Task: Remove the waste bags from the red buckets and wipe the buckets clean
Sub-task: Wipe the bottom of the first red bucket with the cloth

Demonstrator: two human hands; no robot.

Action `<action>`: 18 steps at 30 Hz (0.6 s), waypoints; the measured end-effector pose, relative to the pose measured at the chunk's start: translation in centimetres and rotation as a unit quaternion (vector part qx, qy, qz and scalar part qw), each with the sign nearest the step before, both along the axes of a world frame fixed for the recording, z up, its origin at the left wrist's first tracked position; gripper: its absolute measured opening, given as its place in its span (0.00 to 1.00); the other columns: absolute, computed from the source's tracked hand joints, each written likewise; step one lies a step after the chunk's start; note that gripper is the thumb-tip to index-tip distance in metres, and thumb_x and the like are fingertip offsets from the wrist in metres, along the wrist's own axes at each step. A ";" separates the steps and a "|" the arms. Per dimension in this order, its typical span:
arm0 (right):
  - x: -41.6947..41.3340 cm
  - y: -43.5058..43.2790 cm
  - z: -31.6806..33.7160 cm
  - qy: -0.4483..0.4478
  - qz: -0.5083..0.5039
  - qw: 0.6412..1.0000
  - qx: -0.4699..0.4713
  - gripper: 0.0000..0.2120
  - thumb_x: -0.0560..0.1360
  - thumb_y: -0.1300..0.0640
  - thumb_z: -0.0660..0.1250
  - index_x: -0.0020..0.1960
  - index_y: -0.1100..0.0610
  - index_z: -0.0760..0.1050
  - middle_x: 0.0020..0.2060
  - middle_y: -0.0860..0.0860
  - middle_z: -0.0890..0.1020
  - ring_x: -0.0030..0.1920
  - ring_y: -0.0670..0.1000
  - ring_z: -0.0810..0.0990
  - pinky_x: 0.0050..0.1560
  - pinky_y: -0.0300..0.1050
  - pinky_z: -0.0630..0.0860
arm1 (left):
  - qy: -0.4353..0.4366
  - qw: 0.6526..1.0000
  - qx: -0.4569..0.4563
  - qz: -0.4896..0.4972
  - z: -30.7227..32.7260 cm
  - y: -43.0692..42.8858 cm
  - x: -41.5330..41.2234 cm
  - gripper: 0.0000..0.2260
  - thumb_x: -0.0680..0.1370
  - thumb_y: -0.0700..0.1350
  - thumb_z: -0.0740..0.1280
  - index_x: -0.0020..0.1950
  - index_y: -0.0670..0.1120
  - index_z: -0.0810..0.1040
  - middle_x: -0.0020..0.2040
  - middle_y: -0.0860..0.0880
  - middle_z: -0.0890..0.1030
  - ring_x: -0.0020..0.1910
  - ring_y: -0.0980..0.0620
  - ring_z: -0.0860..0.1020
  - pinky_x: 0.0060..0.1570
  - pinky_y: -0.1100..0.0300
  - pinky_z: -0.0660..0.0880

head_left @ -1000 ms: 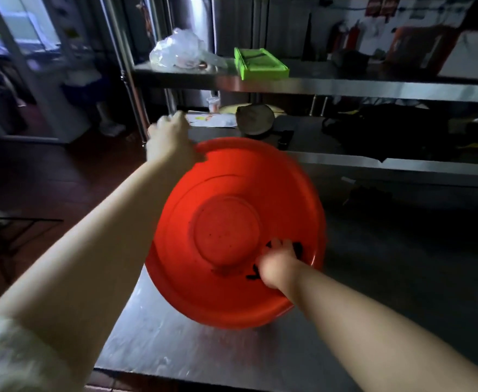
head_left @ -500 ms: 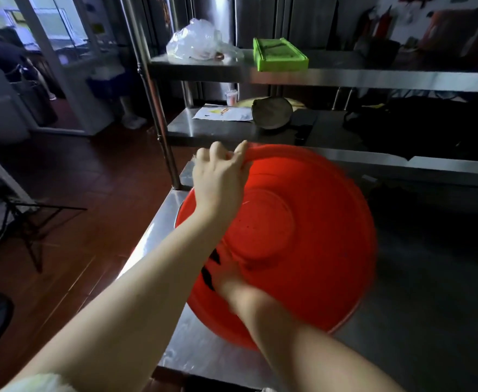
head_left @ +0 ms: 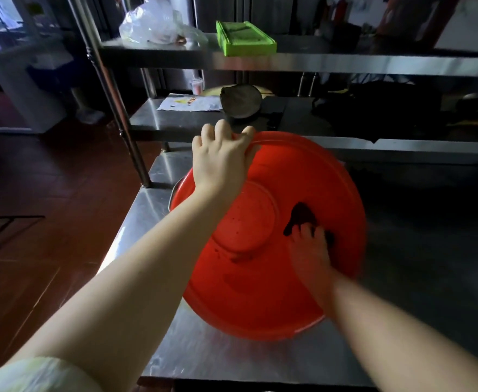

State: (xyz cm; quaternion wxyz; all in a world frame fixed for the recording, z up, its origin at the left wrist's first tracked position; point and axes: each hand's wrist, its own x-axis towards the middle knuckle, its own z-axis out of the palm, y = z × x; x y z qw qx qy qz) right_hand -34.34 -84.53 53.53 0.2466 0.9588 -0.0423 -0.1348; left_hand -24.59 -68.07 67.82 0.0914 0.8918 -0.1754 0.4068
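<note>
Steel table (head_left: 232, 360) bore the red bucket (head_left: 260, 301), mouth toward me. Left hand (head_left: 221, 162) gripped its far rim; right hand (head_left: 311, 256), fingers curled, pressed a dark cloth (head_left: 300, 215) inside.

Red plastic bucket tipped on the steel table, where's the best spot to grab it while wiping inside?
Take the raised far rim of the round red plastic bucket, coming over it from the left, fingers hooked on the lip as the left hand does. The bucket is tipped open toward you, its wall too wide and smooth to wrap.
</note>
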 end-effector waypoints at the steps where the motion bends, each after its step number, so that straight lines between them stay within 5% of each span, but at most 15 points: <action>1: 0.3 1.6 -2.0 0.018 -0.036 0.998 0.048 0.21 0.79 0.54 0.52 0.71 0.53 0.67 0.70 0.57 0.66 0.70 0.61 0.59 0.67 0.60 0.59 | 0.004 1.000 0.002 0.002 0.2 -0.4 -0.3 0.13 0.77 0.58 0.65 0.56 0.53 0.79 0.44 0.44 0.75 0.45 0.40 0.74 0.42 0.50 0.70; 3: 1.5 5.5 -4.6 0.072 -0.110 0.971 0.198 0.23 0.77 0.47 0.55 0.71 0.51 0.66 0.71 0.56 0.64 0.73 0.63 0.56 0.70 0.61 0.56 | 0.010 1.000 0.016 -0.008 0.6 -1.7 -1.1 0.13 0.76 0.58 0.65 0.55 0.53 0.79 0.45 0.43 0.75 0.45 0.39 0.74 0.42 0.50 0.70; 6: 5.4 11.1 -5.3 0.092 -0.145 0.859 0.483 0.23 0.81 0.52 0.57 0.74 0.58 0.63 0.74 0.57 0.63 0.74 0.60 0.60 0.73 0.58 0.55 | -0.008 0.999 0.022 -0.041 0.6 -2.5 -1.4 0.14 0.76 0.58 0.65 0.56 0.52 0.80 0.44 0.43 0.75 0.44 0.40 0.74 0.42 0.51 0.70; 10: 6.1 12.7 -6.3 0.008 -0.081 0.810 0.580 0.20 0.81 0.56 0.56 0.73 0.52 0.63 0.71 0.53 0.68 0.67 0.53 0.69 0.70 0.51 0.61 | -0.034 0.997 0.002 -0.065 -0.1 -1.5 -1.0 0.14 0.76 0.59 0.66 0.57 0.54 0.81 0.44 0.45 0.76 0.44 0.41 0.74 0.43 0.52 0.72; 12: 5.0 9.9 -6.5 0.053 -0.013 0.842 0.536 0.21 0.81 0.58 0.57 0.74 0.53 0.64 0.73 0.52 0.66 0.72 0.50 0.64 0.72 0.48 0.59 | -0.018 0.999 -0.007 -0.049 0.2 -1.1 -0.4 0.14 0.76 0.58 0.65 0.57 0.54 0.81 0.44 0.44 0.75 0.45 0.40 0.74 0.43 0.51 0.71; 15: 5.0 2.1 -5.6 0.062 -0.013 0.972 0.228 0.20 0.82 0.52 0.54 0.75 0.48 0.63 0.75 0.52 0.63 0.75 0.58 0.57 0.73 0.52 0.54 | -0.025 0.998 0.003 -0.058 0.4 -1.2 0.2 0.14 0.76 0.58 0.65 0.56 0.53 0.81 0.43 0.44 0.75 0.44 0.40 0.74 0.43 0.51 0.71; 18: 5.7 -1.8 -2.6 -0.008 -0.060 0.998 0.033 0.22 0.83 0.56 0.48 0.76 0.55 0.59 0.74 0.55 0.62 0.74 0.59 0.57 0.72 0.52 0.55 | -0.051 0.995 0.025 -0.087 0.1 -2.0 -0.2 0.14 0.76 0.57 0.66 0.57 0.52 0.81 0.43 0.44 0.75 0.42 0.41 0.74 0.41 0.52 0.71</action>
